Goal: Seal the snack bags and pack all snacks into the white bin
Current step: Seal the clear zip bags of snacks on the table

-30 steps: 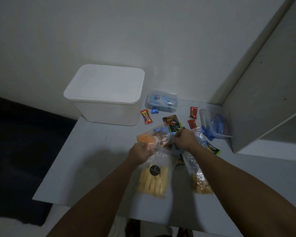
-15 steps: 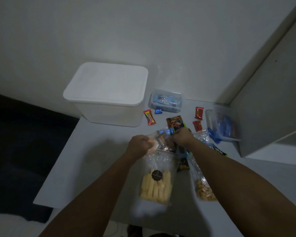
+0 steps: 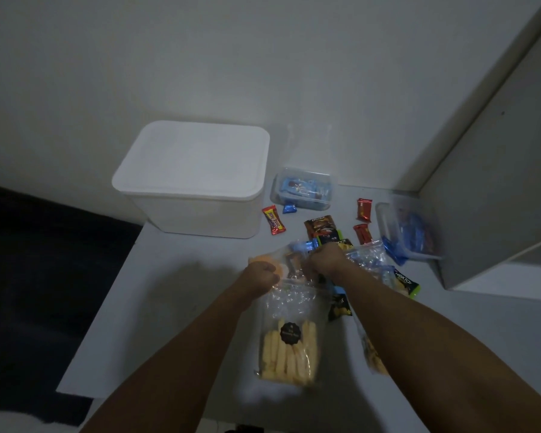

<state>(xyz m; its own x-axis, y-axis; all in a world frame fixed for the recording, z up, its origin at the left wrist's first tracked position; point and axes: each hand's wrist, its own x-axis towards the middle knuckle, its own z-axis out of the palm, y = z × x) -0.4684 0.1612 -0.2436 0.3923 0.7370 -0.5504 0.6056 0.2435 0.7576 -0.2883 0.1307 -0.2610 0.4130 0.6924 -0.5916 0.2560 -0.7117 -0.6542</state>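
A clear bag of yellow stick snacks (image 3: 289,348) with a round black label lies on the grey table in front of me. My left hand (image 3: 261,275) pinches the bag's top left corner and my right hand (image 3: 324,259) pinches its top edge further right. The white bin (image 3: 197,179) stands at the back left with its lid on. A second clear bag with brown snacks (image 3: 372,354) lies under my right forearm. Small wrapped snacks (image 3: 324,228) lie scattered beyond my hands.
Two clear tubs hold blue packets, one (image 3: 303,189) beside the bin and one (image 3: 409,229) at the right by a white cabinet (image 3: 497,189). Red packets (image 3: 363,210) and a candy bar (image 3: 274,225) lie between them. The table's left edge (image 3: 107,292) drops to a dark floor.
Both hands have shifted a little along the top of the stick-snack bag, and the bag has slid slightly toward me. The camera has tilted, so everything sits lower in view.
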